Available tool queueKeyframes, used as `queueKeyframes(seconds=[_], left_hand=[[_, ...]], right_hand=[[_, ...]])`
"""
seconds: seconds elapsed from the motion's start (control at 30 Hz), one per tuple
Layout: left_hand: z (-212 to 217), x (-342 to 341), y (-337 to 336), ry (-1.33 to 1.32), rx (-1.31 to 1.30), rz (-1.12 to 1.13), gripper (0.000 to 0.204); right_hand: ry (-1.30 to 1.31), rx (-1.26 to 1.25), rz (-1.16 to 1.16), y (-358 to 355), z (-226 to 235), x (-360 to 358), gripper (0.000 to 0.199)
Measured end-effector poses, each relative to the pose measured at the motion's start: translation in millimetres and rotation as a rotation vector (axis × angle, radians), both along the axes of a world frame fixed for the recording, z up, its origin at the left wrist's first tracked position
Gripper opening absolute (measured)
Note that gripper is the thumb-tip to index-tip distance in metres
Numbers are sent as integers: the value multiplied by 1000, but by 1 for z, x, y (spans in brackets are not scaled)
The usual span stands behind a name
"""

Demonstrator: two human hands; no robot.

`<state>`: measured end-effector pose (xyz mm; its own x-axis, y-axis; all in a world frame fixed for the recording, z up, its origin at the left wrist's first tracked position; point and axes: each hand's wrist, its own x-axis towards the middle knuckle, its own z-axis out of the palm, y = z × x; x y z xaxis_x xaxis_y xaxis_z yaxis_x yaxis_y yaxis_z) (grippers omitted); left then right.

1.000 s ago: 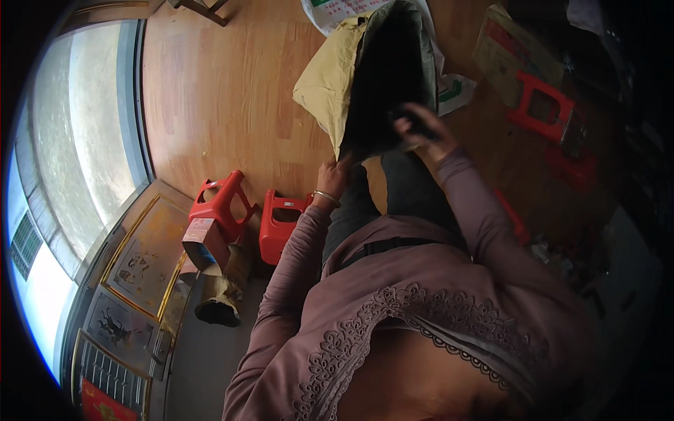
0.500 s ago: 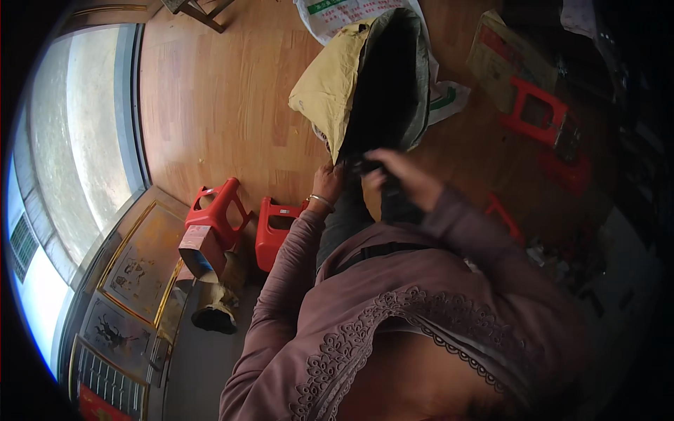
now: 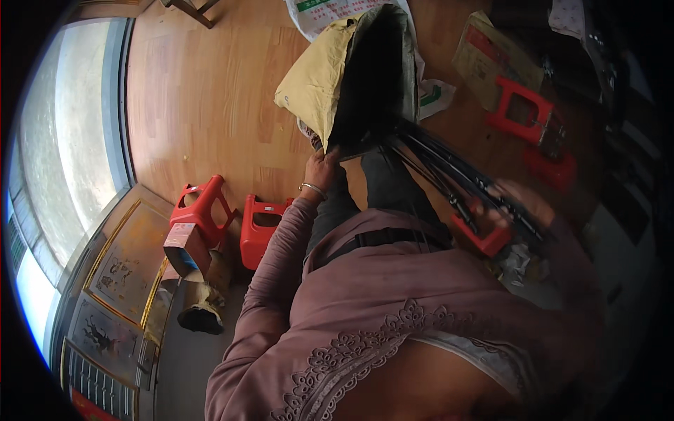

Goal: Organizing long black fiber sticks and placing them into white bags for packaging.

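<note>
A large yellow paper sack [image 3: 312, 77] with a dark, wide-open mouth lies tilted in front of my knees. My left hand [image 3: 320, 170], with a bangle on its wrist, is closed on the sack's near lower corner. Out of the mouth, toward the right, slants a bundle of thin black rods [image 3: 449, 167], their far ends still inside the sack. Around the outer end of that bundle my right hand [image 3: 521, 200] is closed; motion blurs it. What the rods belong to cannot be made out, and the sack's inside is too dark to read.
A white printed sack [image 3: 330, 12] lies under and beyond the yellow one. Red plastic stools [image 3: 205, 207] stand left and right of me. Flattened cardboard [image 3: 491, 59] lies at the far right. Framed pictures [image 3: 130, 259] line the left side below a glass door [image 3: 77, 105].
My right hand has moved from the sack's mouth out to the right, drawing the black rods partly out. My left hand keeps its grip on the sack's corner.
</note>
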<state>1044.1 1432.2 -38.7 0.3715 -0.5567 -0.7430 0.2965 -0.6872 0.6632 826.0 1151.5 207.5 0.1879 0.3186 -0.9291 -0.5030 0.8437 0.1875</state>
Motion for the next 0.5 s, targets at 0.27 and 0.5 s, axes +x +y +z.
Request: queueKeyframes(seconds=[0.27, 0.5], left_hand=[[-35, -14, 15, -57, 40, 15, 32], [14, -18, -17, 55, -25, 222, 36]], right_hand=[[-324, 22, 177, 23, -40, 8, 55], [-529, -501, 653, 6, -72, -69, 38]])
